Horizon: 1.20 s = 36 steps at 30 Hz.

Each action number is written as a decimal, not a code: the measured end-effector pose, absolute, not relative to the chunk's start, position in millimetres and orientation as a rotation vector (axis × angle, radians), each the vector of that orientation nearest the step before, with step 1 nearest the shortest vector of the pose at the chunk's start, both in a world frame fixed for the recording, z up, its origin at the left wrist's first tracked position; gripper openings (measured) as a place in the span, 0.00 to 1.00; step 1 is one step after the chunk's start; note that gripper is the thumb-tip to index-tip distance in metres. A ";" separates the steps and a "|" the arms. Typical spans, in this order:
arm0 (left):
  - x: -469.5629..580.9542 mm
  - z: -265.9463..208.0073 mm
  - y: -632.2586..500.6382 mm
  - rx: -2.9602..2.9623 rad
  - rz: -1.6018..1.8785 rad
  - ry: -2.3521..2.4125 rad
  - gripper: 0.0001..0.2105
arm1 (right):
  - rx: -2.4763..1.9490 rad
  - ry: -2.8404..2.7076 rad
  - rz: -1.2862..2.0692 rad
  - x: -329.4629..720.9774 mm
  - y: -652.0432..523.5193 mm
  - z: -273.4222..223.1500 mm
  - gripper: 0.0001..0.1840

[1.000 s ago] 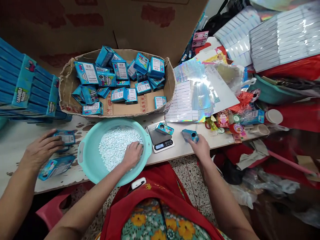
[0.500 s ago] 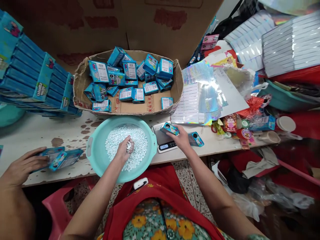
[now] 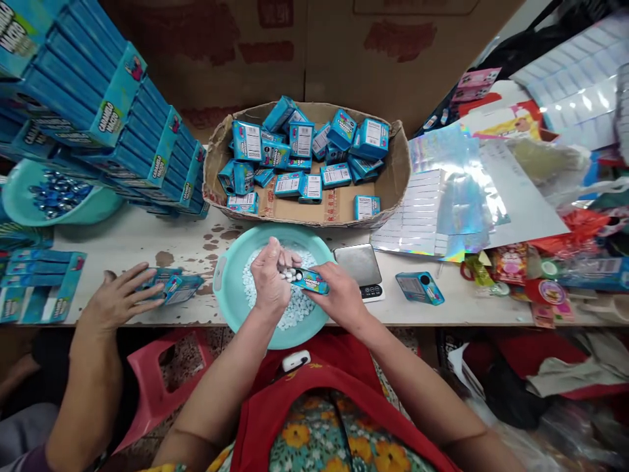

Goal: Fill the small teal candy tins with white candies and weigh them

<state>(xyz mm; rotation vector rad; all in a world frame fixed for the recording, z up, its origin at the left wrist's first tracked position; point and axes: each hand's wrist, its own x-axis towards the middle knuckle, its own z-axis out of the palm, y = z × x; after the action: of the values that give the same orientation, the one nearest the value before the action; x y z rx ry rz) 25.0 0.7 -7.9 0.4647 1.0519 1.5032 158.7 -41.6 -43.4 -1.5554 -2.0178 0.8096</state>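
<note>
Over the turquoise basin point(image 3: 227, 307), my left hand point(image 3: 270, 280) is cupped around several small white candies point(image 3: 287, 274). Its fingers curl at the round hole in the end of a small blue candy box point(image 3: 314, 282). My right hand point(image 3: 343, 293) grips that box, tilted with its hole toward the left palm. Loose white candies point(image 3: 295, 316) cover the basin's bottom. To the right of the basin is a digital scale point(image 3: 358, 263) with a bare metal plate, its display partly behind my right hand. Another blue box point(image 3: 420, 288) with a round hole lies right of the scale.
Behind the basin stands a cut-down carton point(image 3: 211, 187) of blue boxes. Stacked blue packs point(image 3: 142, 124) rise at left, near a basin of blue-wrapped sweets point(image 3: 61, 193). A co-worker's hand point(image 3: 115, 295) is over flat blue boxes point(image 3: 179, 288). Holographic sheets point(image 3: 417, 210) lie at right.
My right hand has lifted the blue box off the scale and brought it left over the basin. My left hand has risen from the candy heap to meet it. The view has shifted left.
</note>
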 end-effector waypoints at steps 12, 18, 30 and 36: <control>-10.3 -28.2 6.0 0.576 1.295 1.318 0.24 | -1.506 -1.811 1.001 160.2 -40.8 -46.0 0.20; -50.4 -93.9 -20.8 1.662 0.483 1.638 0.18 | -1.714 -1.446 0.842 225.3 -57.8 -47.2 0.18; -37.8 -110.4 -17.8 1.878 0.346 1.619 0.19 | -1.834 -1.448 0.691 283.3 -46.4 -117.7 0.25; -24.5 -107.9 -17.7 1.859 0.297 1.613 0.18 | -1.901 -1.243 0.472 309.5 -79.5 -85.5 0.26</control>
<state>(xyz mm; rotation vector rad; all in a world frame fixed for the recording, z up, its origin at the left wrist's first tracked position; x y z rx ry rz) -24.5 -17.7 -107.9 1.8594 1.6131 0.2969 309.5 -79.5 -85.5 -1.9013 -1.2431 0.4719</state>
